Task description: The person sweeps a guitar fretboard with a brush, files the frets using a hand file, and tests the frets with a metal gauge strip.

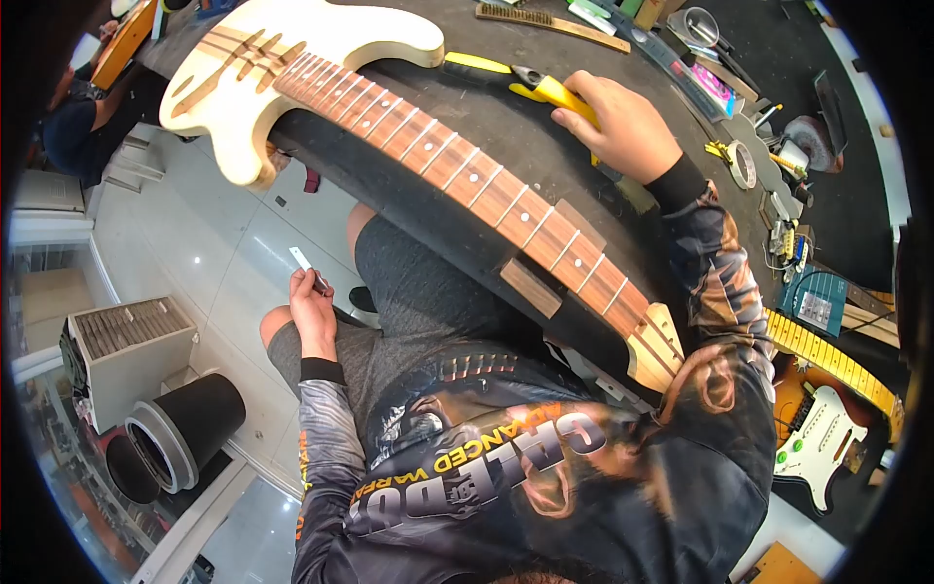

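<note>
An unfinished pale-wood electric guitar [399, 34] lies across the dark bench, its neck running down to the right towards my body. The fretboard [474, 178] is brown, with silver frets and pale dots. Beyond the neck, my right hand [623, 122] is closed around yellow-handled pliers [559, 95], whose dark jaws face left. A yellow and black tool [477, 64] lies by those jaws, near the guitar body. Low above my left knee, my left hand [313, 313] pinches a thin pale strip with a dark lower end [300, 259].
A wooden-handled brush [553, 21] lies at the bench's far side. To the right are a tape roll [741, 165], a green cutting mat [815, 300] and another guitar with a white pickguard [822, 438]. A black bin [190, 428] stands on the floor at left. Another person [83, 131] is at upper left.
</note>
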Available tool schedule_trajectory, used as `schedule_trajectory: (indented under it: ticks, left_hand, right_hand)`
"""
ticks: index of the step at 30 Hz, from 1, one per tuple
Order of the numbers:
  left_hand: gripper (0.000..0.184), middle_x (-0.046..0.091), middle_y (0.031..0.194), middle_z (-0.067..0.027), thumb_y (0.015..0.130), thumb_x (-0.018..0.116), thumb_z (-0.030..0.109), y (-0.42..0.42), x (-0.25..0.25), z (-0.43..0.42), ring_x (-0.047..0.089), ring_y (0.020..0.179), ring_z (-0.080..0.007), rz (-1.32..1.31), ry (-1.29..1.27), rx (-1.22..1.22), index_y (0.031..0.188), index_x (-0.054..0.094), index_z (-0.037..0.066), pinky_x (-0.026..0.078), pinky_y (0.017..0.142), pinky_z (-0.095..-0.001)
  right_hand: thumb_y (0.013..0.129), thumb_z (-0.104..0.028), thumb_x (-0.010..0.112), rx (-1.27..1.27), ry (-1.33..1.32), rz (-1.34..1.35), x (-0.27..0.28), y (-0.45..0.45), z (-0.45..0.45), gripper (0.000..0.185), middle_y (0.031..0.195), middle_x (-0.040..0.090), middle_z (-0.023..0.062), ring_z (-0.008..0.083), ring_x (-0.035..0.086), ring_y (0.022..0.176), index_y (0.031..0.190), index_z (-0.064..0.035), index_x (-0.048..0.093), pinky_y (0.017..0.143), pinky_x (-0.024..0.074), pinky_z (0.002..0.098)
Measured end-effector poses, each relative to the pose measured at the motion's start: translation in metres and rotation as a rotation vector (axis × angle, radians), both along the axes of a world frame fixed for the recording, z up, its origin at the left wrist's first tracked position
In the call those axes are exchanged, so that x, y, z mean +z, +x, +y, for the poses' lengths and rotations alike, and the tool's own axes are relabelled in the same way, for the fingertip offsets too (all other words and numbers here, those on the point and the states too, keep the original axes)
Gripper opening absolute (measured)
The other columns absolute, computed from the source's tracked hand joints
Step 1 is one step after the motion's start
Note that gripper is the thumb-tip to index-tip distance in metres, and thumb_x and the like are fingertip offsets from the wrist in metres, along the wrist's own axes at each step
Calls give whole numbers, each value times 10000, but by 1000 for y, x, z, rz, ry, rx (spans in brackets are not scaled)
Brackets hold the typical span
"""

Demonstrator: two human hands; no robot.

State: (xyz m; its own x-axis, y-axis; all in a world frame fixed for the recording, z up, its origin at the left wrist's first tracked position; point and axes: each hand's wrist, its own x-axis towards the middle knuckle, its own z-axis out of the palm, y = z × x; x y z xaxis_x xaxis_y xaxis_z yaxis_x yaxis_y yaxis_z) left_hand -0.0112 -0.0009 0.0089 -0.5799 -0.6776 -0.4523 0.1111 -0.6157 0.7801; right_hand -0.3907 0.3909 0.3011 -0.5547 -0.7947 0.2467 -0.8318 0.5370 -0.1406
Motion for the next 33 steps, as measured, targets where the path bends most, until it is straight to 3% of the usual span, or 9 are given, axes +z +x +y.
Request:
schedule_trajectory:
  ticks: [13, 23, 27, 29, 33]
  left_hand:
    - [37, 663, 972, 7, 1176, 670, 138, -3, -32, -11, 620, 824, -135, -92, -56, -36, 1191, 651, 110, 471, 767, -326]
    - [51, 649, 965, -32, 1154, 698, 69, 24, 5, 11, 593, 829, -149, -89, -285, 189, 1182, 658, 53, 474, 784, -322]
    - [19, 638, 949, -29, 1165, 674, 54, 25, 43, 18, 573, 840, -133, -77, -445, 270, 1169, 662, 39, 468, 787, -304]
    - [22, 633, 938, -31, 1172, 663, 52, 17, 80, 26, 564, 845, -133, -55, -529, 277, 1157, 660, 36, 472, 800, -307]
    - [37, 620, 930, -50, 1179, 632, 36, -17, 173, 48, 545, 878, -151, 49, -815, 241, 1147, 649, 29, 480, 843, -345]
  right_hand:
    - [1042, -318, 862, 1, -233, -16, -16, 5, 2, 314, 1017, 717, 114, 351, 713, 996, 1188, -69, 737, 868, 575, 481]
    - [1017, -240, 878, 13, -253, -60, -13, 4, 1, 279, 1046, 695, 111, 346, 679, 1021, 1164, -44, 744, 893, 556, 471]
    - [1023, -236, 872, 13, -270, -66, -13, 4, 1, 270, 1043, 696, 109, 342, 681, 1016, 1167, -42, 753, 887, 552, 472]
    - [1025, -236, 870, 4, -262, -77, -14, 5, 2, 269, 1041, 702, 101, 336, 683, 1008, 1174, -44, 754, 902, 548, 478]
    - [1030, -212, 867, 43, -314, -25, -11, 2, 3, 304, 1169, 726, 113, 348, 691, 1134, 1265, -54, 757, 999, 546, 479]
